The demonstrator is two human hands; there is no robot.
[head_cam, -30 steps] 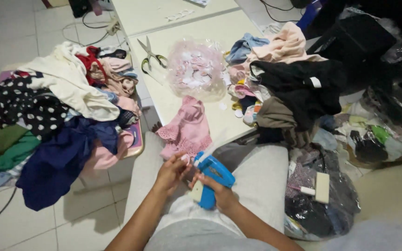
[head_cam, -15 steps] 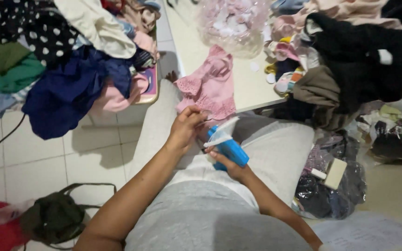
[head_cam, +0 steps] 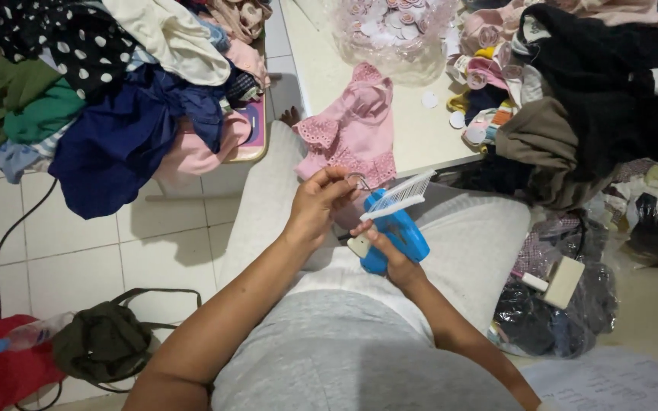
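Observation:
My right hand [head_cam: 390,255] grips a blue tagging gun [head_cam: 396,232] over my lap, with a white strip of plastic fasteners [head_cam: 399,196] sticking out of its top. My left hand [head_cam: 320,207] pinches a small round tag [head_cam: 356,181] at the gun's tip. Just beyond both hands a pink ruffled garment [head_cam: 353,131] hangs over the near edge of the white table [head_cam: 420,144].
A clear bag of round tags [head_cam: 394,27] sits on the table. Dark and beige clothes [head_cam: 595,91] are heaped at right, and a mixed clothes pile [head_cam: 108,84] lies at left. A dark green bag [head_cam: 104,342] rests on the tiled floor, plastic bags [head_cam: 557,304] at right.
The camera has tilted down and closer to my lap. My left hand has brought a small round tag up to the gun's tip; the right keeps holding the gun.

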